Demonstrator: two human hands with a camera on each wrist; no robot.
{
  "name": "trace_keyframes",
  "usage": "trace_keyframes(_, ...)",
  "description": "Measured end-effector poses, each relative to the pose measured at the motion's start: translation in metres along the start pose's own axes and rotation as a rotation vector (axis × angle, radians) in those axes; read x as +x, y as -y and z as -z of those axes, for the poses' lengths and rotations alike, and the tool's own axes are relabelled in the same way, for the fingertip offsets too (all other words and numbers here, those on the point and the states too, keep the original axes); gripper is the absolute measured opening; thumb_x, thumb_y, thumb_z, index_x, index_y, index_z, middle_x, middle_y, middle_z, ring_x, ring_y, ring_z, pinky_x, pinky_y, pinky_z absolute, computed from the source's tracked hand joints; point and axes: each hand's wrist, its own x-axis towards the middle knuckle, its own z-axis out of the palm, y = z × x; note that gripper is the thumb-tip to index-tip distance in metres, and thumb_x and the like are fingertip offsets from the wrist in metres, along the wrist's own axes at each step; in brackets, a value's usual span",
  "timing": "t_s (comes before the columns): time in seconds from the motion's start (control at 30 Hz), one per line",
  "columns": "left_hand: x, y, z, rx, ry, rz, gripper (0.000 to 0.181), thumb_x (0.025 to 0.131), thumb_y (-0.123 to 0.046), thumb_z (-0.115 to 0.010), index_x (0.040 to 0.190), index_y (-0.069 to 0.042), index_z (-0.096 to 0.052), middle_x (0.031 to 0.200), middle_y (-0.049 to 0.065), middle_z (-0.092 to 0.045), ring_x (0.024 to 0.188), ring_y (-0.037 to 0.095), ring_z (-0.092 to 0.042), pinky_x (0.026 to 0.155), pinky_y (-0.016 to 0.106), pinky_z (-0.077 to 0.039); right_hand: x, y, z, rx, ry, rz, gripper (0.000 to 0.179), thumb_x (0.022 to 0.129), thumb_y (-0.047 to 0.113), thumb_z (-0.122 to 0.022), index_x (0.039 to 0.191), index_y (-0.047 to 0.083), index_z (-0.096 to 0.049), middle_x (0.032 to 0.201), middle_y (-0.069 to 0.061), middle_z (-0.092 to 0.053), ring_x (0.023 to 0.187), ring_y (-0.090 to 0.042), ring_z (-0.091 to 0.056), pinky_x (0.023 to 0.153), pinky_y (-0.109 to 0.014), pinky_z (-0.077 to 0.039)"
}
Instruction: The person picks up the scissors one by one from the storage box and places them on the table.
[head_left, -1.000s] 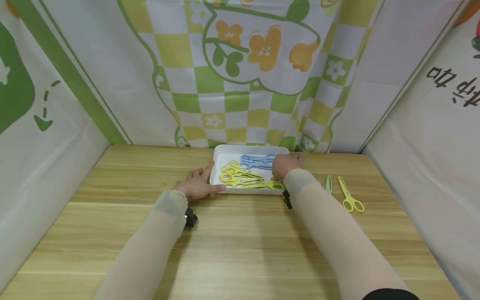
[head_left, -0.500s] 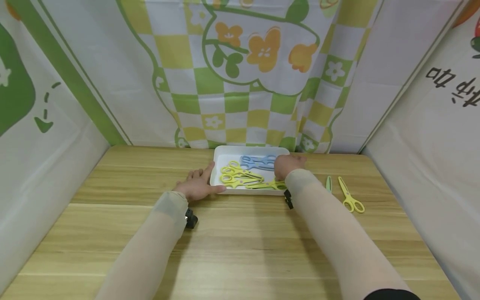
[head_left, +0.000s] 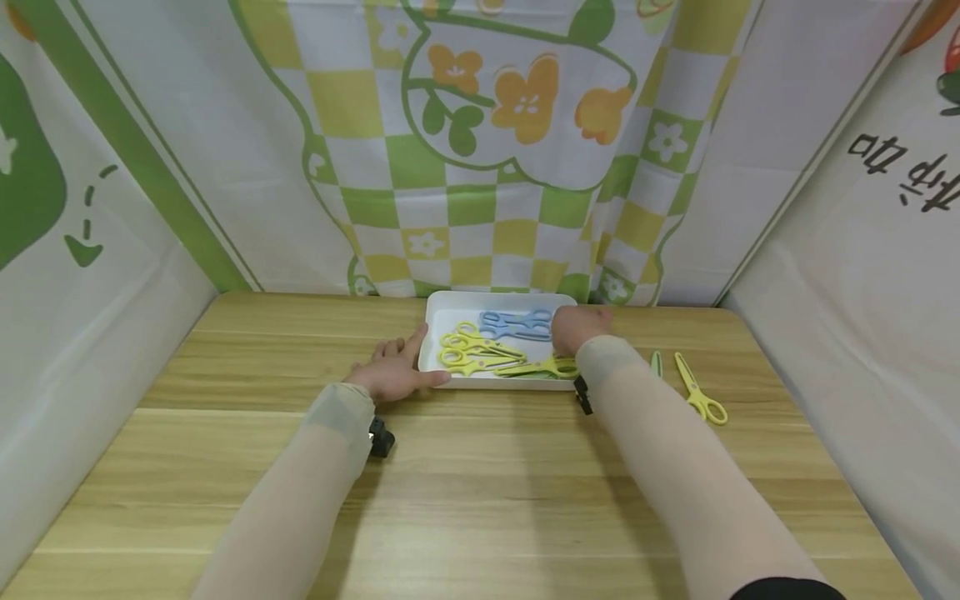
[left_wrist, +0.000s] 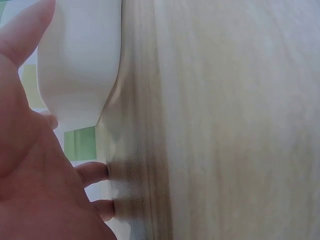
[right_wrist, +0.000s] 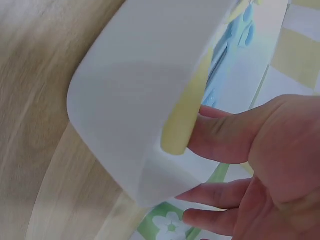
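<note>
A shallow white tray (head_left: pixel 442 310) stands against the curtain with yellow and blue scissors in it. My left hand (head_left: pixel 392 372) rests at its front left corner, thumb along the front wall and straight fingers spread at the left end. At the right end, my right hand (head_left: pixel 581 327) has its thumb inside the tray, at the handle of the front yellow scissors (head_left: pixel 551 367); its index finger is mostly hidden. Two right fingers (right_wrist: pixel 217 194) extend outside the end wall. Blue scissors (head_left: pixel 517 325) lie at the back, more yellow scissors (head_left: pixel 468 342) at the left.
Right of the tray, another pair of yellow scissors (head_left: pixel 701 392) and a green-bladed piece (head_left: pixel 657 363), partly hidden by my forearm, lie on the wooden table (head_left: pixel 465 500). A checked curtain (head_left: pixel 480 200) hangs directly behind the tray; white fabric walls stand on both sides.
My right hand has shifted slightly right, and the front yellow scissors have slid right with it inside the tray. The left hand and tray stay in place.
</note>
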Motion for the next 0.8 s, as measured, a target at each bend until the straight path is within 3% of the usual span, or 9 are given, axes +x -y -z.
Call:
trace_keyframes(0.07,0.0,0.0,0.0,0.0,-0.003,-0.001,0.107,0.086,-0.075,-0.055,0.16,-0.034,0.01,0.164,0.02,0.001,0.147,0.043,0.01,0.1,0.079,0.004,0.0,-0.003,0.001,-0.045,-0.006,0.019,0.038,0.087,0.025,-0.066,0.058,0.011,-0.047,0.063,-0.002,-0.053,0.061,-0.015,-0.047,0.065,-0.031,-0.047)
trace_keyframes(0.13,0.0,0.0,0.0,0.0,-0.004,0.0,0.107,0.086,-0.075,-0.055,0.159,-0.034,0.01,0.164,0.02,0.001,0.147,0.043,0.01,0.1,0.079,0.004,0.0,-0.003,0.003,-0.01,0.015,-0.001,0.036,0.087,0.019,-0.063,0.056,0.013,-0.044,0.06,0.001,-0.046,0.059,-0.014,-0.04,0.064,-0.032,-0.043)
trace_keyframes(0.27,0.0,0.0,0.0,-0.001,-0.006,0.003,0.107,0.085,-0.076,-0.055,0.159,-0.035,0.01,0.164,0.02,0.001,0.147,0.043,0.01,0.1,0.079,0.006,-0.001,-0.004,0.004,0.081,0.035,-0.049,0.029,0.089,0.006,-0.052,0.06,0.013,-0.053,0.068,-0.004,-0.057,0.068,-0.019,-0.048,0.075,-0.045,-0.044)
trace_keyframes(0.33,-0.003,-0.002,0.0,0.0,-0.006,0.004,0.107,0.085,-0.077,-0.055,0.159,-0.036,0.01,0.164,0.02,0.001,0.147,0.043,0.009,0.1,0.079,0.006,-0.001,-0.006,0.003,0.109,0.02,-0.073,0.028,0.091,0.007,-0.049,0.065,0.011,-0.059,0.082,-0.008,-0.065,0.082,-0.025,-0.057,0.089,-0.054,-0.044)
trace_keyframes(0.4,-0.005,-0.004,0.001,0.004,-0.007,0.0,0.107,0.085,-0.077,-0.054,0.159,-0.035,0.01,0.164,0.02,0.001,0.147,0.043,0.009,0.099,0.079,0.007,-0.002,-0.008,0.003,0.162,0.009,-0.101,0.029,0.094,0.008,-0.048,0.07,0.01,-0.065,0.098,-0.013,-0.069,0.102,-0.034,-0.06,0.099,-0.063,-0.036)
trace_keyframes(0.5,-0.01,-0.007,0.003,0.013,-0.003,-0.005,0.106,0.084,-0.079,-0.052,0.159,-0.036,0.01,0.164,0.022,0.002,0.147,0.044,0.009,0.1,0.079,0.007,-0.003,-0.012,0.003,0.231,-0.015,-0.145,0.026,0.095,0.013,-0.049,0.076,0.009,-0.067,0.115,-0.015,-0.067,0.123,-0.046,-0.049,0.107,-0.07,-0.019)
trace_keyframes(0.7,-0.012,-0.008,0.005,0.012,0.006,-0.013,0.109,0.083,-0.081,-0.051,0.159,-0.034,0.011,0.163,0.024,0.004,0.146,0.046,0.011,0.1,0.079,0.007,-0.007,-0.021,0.0,0.295,-0.073,-0.154,0.028,0.092,0.015,-0.047,0.066,0.01,-0.056,0.099,-0.013,-0.067,0.124,-0.048,-0.046,0.106,-0.074,-0.014)
trace_keyframes(0.8,-0.011,-0.007,0.004,0.012,0.008,-0.01,0.109,0.083,-0.08,-0.052,0.159,-0.034,0.011,0.163,0.023,0.004,0.146,0.046,0.011,0.1,0.079,0.006,-0.009,-0.025,-0.003,0.306,-0.126,-0.154,0.025,0.09,0.014,-0.044,0.072,0.009,-0.06,0.106,-0.016,-0.066,0.126,-0.048,-0.044,0.105,-0.074,-0.015)
